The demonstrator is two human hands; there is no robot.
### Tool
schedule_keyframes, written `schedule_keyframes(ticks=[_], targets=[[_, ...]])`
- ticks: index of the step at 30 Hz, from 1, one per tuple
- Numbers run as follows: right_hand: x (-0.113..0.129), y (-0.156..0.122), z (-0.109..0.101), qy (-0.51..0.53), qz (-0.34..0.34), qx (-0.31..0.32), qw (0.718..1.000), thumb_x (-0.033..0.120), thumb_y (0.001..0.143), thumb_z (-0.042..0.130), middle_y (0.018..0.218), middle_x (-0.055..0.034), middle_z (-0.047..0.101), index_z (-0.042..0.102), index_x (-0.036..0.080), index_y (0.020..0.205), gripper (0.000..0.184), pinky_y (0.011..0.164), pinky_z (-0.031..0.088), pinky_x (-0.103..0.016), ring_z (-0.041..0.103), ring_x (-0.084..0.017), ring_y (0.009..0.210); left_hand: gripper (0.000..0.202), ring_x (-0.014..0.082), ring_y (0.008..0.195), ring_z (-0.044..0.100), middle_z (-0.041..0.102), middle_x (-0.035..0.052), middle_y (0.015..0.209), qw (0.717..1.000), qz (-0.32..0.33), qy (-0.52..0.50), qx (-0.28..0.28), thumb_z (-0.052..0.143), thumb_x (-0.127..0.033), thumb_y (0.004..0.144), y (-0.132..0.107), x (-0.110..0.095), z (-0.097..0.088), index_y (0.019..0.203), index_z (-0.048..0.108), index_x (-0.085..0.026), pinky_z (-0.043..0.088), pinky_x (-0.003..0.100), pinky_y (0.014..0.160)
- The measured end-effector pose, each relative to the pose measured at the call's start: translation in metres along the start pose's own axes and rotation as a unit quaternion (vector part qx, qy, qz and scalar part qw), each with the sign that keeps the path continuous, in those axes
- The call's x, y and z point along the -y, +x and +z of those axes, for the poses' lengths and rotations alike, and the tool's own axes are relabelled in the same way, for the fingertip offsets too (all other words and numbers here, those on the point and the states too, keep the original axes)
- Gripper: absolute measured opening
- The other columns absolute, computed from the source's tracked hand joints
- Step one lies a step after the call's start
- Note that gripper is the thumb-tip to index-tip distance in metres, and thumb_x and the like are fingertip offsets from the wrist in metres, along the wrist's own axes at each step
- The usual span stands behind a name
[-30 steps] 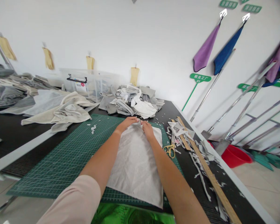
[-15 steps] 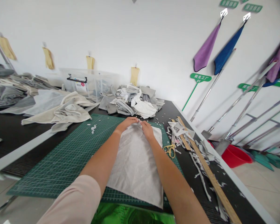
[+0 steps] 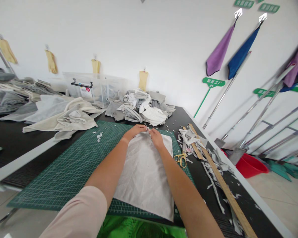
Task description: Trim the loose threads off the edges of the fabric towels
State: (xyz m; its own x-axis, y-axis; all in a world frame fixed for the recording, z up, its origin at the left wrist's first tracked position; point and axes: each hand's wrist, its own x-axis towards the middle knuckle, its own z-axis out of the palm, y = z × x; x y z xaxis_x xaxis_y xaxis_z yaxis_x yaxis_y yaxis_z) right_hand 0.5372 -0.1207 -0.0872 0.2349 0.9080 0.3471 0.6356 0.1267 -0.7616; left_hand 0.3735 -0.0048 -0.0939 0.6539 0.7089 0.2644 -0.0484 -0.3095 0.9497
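A pale grey cloth [image 3: 145, 175] lies flat on the green cutting mat [image 3: 74, 168]. Both my arms reach forward over it. My left hand [image 3: 135, 131] and my right hand [image 3: 156, 137] meet at the cloth's far edge, fingers curled and pinching the fabric there, where it bunches slightly between them. Gold-handled scissors [image 3: 180, 159] lie on the mat's right edge, just right of my right hand.
A long wooden ruler [image 3: 220, 180] lies among fabric scraps [image 3: 190, 137] on the right. A heap of grey and white cloths [image 3: 141, 107] sits behind the mat, beige cloths [image 3: 67, 119] to the left, a clear bin [image 3: 94, 87] behind. A red basin [image 3: 252, 165] stands on the floor.
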Motion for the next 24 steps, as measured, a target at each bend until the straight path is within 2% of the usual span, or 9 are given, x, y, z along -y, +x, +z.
schedule_keyframes(ticks=[12, 20, 24], targets=[[0.003, -0.004, -0.001, -0.007, -0.029, -0.002, 1.0, 0.056, 0.102, 0.041, 0.07, 0.0018, 0.055, 0.05, 0.024, 0.074, 0.043, 0.068, 0.032, -0.029, 0.051, -0.019, 0.072, 0.042, 0.024, 0.098, 0.065, 0.078, 0.0083, 0.099, 1.0, -0.016, -0.019, -0.006, 0.081, -0.051, 0.075, -0.008, -0.013, 0.004, 0.094, 0.082, -0.015, 0.044, 0.034, 0.096], [0.003, -0.005, -0.001, -0.027, -0.047, -0.002, 0.999, 0.054, 0.103, 0.038, 0.075, 0.0004, 0.058, 0.05, 0.024, 0.078, 0.04, 0.071, 0.034, -0.029, 0.053, -0.02, 0.076, 0.047, 0.0285, 0.105, 0.067, 0.08, 0.0114, 0.104, 0.998, -0.04, -0.045, -0.02, 0.087, -0.052, 0.068, -0.008, -0.011, 0.003, 0.097, 0.084, -0.015, 0.046, 0.038, 0.101], [0.003, -0.004, 0.0, -0.029, -0.057, -0.002, 0.998, 0.053, 0.103, 0.036, 0.074, 0.0, 0.056, 0.048, 0.024, 0.077, 0.041, 0.07, 0.033, -0.029, 0.052, -0.019, 0.075, 0.049, 0.0287, 0.105, 0.068, 0.08, 0.0121, 0.105, 0.998, -0.036, -0.046, -0.01, 0.086, -0.053, 0.07, -0.008, -0.01, 0.003, 0.1, 0.085, -0.014, 0.046, 0.039, 0.102]])
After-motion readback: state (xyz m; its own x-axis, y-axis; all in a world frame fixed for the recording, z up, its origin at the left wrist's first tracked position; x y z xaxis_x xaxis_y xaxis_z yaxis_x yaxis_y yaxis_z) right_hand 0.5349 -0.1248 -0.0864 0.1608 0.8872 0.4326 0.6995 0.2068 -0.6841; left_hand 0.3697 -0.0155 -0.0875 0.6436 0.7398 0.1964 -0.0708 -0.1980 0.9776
